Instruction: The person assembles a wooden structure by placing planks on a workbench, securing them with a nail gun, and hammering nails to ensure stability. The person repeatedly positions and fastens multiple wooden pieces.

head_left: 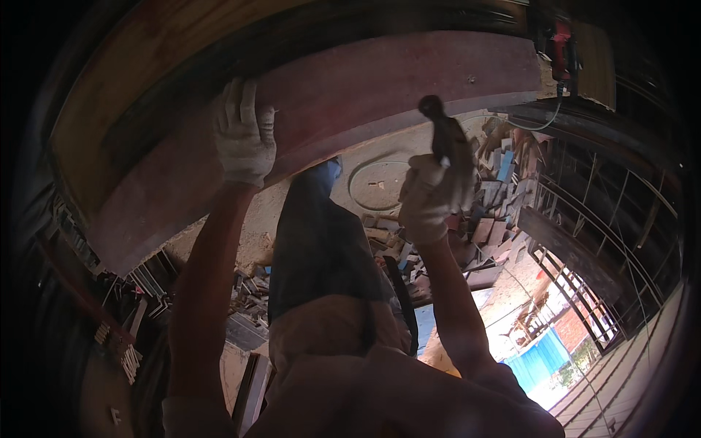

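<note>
My left hand [245, 135], in a pale work glove, lies on a long dark-red wooden board [380, 77]. Its fingers stretch flat across the surface, with the thumb out to the side. My right hand [425, 197], gloved the same way, grips a dark hammer [449, 139] raised just off the board's near edge. The hammer's rounded head points up toward the board, and its handle is mostly hidden by the glove. Some blur surrounds the hammer and right hand.
A red and black corded tool [561, 51] sits at the board's right end. Wood offcuts [496, 226] cover the ground beyond my right hand, near a cable loop [352, 186]. Metal railings [584, 285] stand to the right. A blue sheet [537, 361] shows in the bright opening.
</note>
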Available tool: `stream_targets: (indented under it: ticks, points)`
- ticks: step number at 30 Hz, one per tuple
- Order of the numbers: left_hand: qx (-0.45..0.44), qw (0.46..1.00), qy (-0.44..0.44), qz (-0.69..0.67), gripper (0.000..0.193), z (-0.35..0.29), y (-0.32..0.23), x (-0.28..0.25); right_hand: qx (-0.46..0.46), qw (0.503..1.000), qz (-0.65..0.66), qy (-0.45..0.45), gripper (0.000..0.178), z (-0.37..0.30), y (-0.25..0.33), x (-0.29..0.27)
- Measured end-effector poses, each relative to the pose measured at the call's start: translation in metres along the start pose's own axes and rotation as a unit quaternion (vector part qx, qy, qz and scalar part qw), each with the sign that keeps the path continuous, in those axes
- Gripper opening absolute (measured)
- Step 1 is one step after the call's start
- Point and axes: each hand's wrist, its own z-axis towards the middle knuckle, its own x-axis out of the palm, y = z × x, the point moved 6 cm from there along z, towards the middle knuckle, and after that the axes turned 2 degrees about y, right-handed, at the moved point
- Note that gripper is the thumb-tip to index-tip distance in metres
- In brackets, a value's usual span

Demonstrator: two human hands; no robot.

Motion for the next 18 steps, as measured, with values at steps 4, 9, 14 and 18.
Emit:
stream_targets:
  ticks: [4, 9, 14, 18]
  points:
    - [-0.017, 0.999, -0.025, -0.04, 0.046, -0.007, 0.007, 0.0, 0.08, 0.986, -0.036, 0.142, 0.045, 0.01, 0.004, 0.025]
    - [-0.037, 0.996, -0.029, -0.079, 0.044, -0.008, 0.012, -0.003, 0.061, 0.987, 0.087, 0.124, 0.04, -0.021, 0.054, 0.033]
    - [-0.039, 0.982, -0.075, -0.172, 0.042, -0.007, 0.016, -0.001, 0.04, 0.973, -0.101, 0.206, 0.026, -0.013, 0.058, 0.082]
    - [-0.053, 0.983, -0.09, -0.153, 0.044, -0.007, 0.017, -0.006, -0.111, 0.988, -0.095, 0.058, 0.028, -0.007, 0.102, 0.065]
